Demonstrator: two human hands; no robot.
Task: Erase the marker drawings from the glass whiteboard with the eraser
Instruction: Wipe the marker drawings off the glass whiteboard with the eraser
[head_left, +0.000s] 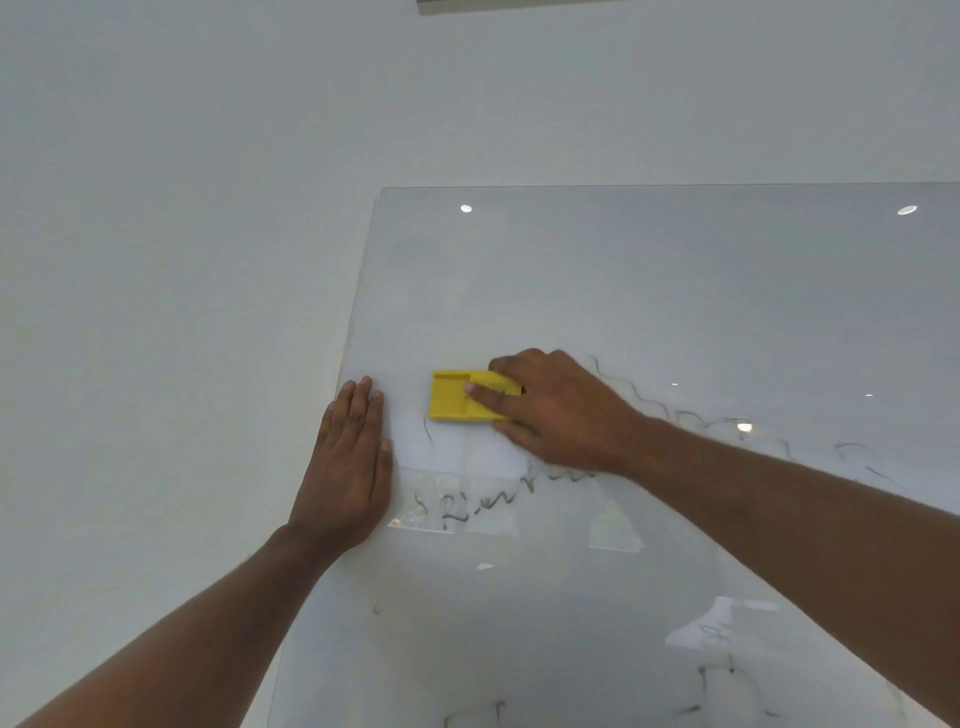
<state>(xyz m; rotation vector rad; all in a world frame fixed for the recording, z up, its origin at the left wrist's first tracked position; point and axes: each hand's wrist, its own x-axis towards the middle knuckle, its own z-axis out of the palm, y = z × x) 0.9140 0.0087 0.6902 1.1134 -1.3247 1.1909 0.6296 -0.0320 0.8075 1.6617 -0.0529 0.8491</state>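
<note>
A glass whiteboard (649, 270) hangs on a pale wall and fills the right and lower part of the head view. My right hand (550, 410) presses a yellow eraser (454, 397) flat against the glass near the board's left side. My left hand (348, 462) lies flat with fingers together over the board's left edge, holding nothing. Dark marker drawings (467, 506) run below the eraser. A wavy marker line (623, 387) trails to the right behind my right wrist. More faint marks (717, 670) sit low on the board.
The plain white wall (182, 234) surrounds the board on the left and above. Ceiling lights reflect as bright spots (466, 208) in the glass. A dark strip (519, 5) shows at the top edge of the view.
</note>
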